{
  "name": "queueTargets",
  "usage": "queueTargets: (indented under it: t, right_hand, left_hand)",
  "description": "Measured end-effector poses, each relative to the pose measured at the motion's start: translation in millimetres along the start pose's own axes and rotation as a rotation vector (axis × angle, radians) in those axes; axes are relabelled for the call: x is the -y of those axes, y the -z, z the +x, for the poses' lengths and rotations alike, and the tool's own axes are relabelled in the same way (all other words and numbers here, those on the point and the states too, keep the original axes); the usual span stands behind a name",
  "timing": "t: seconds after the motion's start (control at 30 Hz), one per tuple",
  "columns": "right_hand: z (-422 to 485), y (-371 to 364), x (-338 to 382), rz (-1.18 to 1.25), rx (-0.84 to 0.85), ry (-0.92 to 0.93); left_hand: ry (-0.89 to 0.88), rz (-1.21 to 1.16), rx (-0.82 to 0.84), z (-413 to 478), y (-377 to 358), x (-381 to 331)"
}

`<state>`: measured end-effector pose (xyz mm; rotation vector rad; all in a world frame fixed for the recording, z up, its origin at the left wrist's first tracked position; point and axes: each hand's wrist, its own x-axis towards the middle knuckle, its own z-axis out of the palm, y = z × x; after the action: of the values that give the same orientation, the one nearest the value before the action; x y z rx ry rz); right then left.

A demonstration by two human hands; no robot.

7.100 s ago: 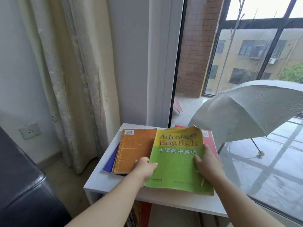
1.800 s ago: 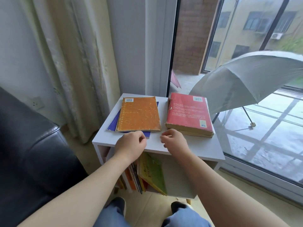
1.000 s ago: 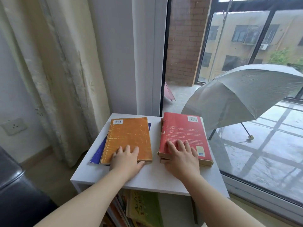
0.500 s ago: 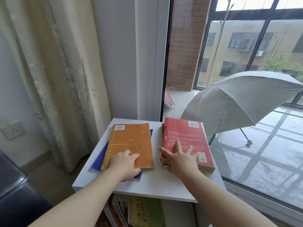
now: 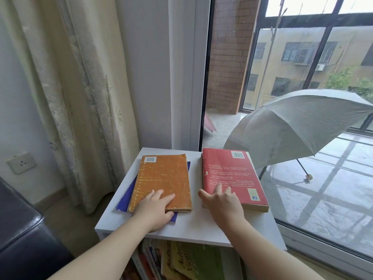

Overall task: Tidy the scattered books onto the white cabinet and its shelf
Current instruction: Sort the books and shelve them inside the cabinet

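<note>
At the orange book's (image 5: 163, 178) edge, left hand (image 5: 154, 211) rests.

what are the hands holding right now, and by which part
Nothing is gripped. The left hand lies flat on the orange book at its near edge; the right hand presses flat on the red book at its near left corner.

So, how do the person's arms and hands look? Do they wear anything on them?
The left arm and the right arm are bare, with no sleeve in view. The left hand and the right hand wear no gloves. No ring, watch or bracelet is visible.
</note>
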<state>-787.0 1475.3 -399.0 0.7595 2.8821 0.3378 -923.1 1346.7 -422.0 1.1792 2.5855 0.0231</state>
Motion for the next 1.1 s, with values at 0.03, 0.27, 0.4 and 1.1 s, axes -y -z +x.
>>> queueTargets:
  t: [0.03,0.27,0.4,1.1]
  right_hand:
    - [-2,1,-2,0.018,-0.021,0.02]
    - [-11,4,-21,0.227,-0.225,-0.016]
    - [-23,27,-38,0.485,-0.359,-0.141]
    - [-19,161,-49,0.914,-0.919,-0.068]
  left_hand:
    - [0.0,0.001,0.0,0,0,0]
    - [-0.015,-0.037,0.036,-7,5,-3]
    - [-0.085,-0.236,-0.154,-15,8,-13]
    - [-0.27,-1.343,-0.558,-48,107,-29]
